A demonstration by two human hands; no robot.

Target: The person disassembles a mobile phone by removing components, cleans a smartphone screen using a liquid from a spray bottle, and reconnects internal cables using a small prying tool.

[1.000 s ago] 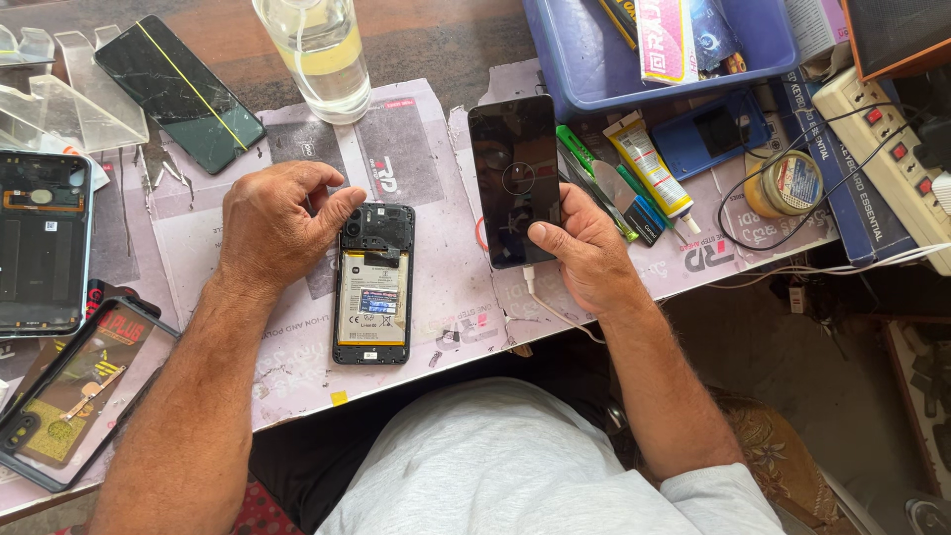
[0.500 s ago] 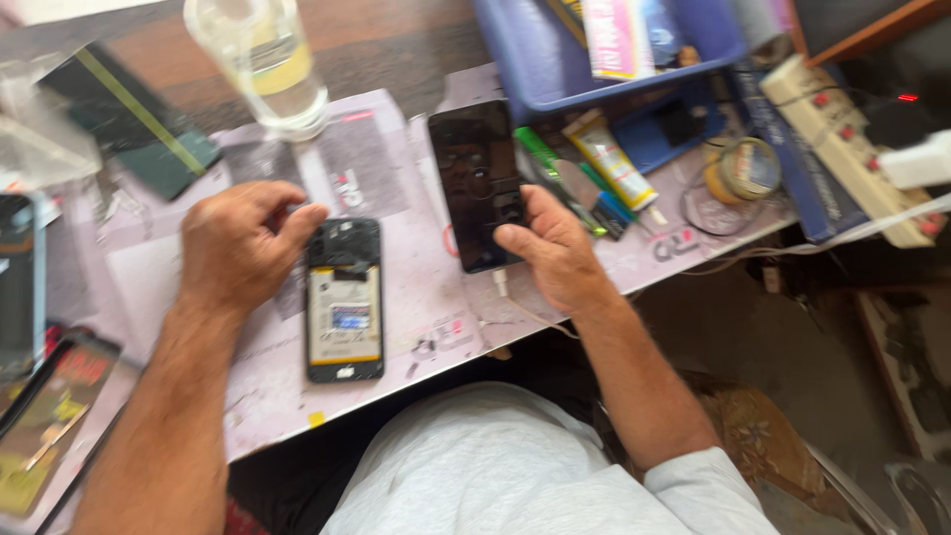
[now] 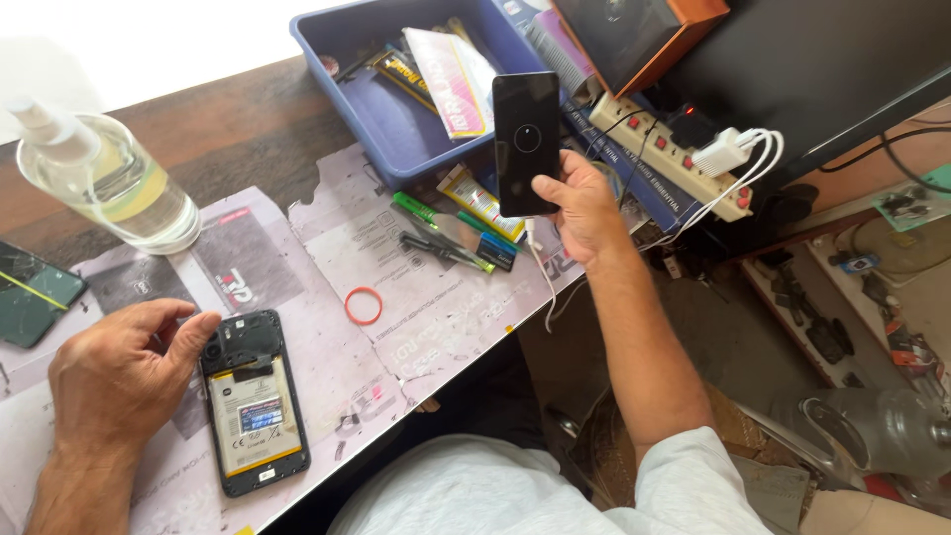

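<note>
Three phones show. One, black with a dark screen bearing a pale ring, is gripped upright in the right hand [image 3: 580,203], fingers closed round its lower end; this phone [image 3: 526,139] is lifted above the bench, in front of the blue tray, and a white cable [image 3: 543,272] hangs from its bottom edge. A second, the open phone [image 3: 254,401], lies flat on the bench with its back cover off, showing a pale battery with a small blue and white label. The left hand [image 3: 124,372] rests just beside it, fingers loosely curled and holding nothing, the fingertips touching its top left corner. A third, the green phone [image 3: 32,294], lies at the left edge, only partly in view.

The bench [image 3: 248,129] is dark wood, covered by sheets of printed paper [image 3: 416,287] in grey and white with red marks. One orange rubber ring [image 3: 364,305] lies on the paper, well apart from both hands.

One clear spray bottle [image 3: 109,183] stands at the upper left, partly filled with yellowish liquid. One blue tray [image 3: 342,59] holds a pink and white flat packet [image 3: 448,79] and some dark and yellow packets, too jumbled to count. In front of the tray lie a yellow tube [image 3: 477,201], a green pen [image 3: 421,210] and a few dark tools.

One cream power strip [image 3: 666,154] with red switches lies to the right, with a white plug and cables in it. An orange box [image 3: 644,35] stands behind it.
</note>
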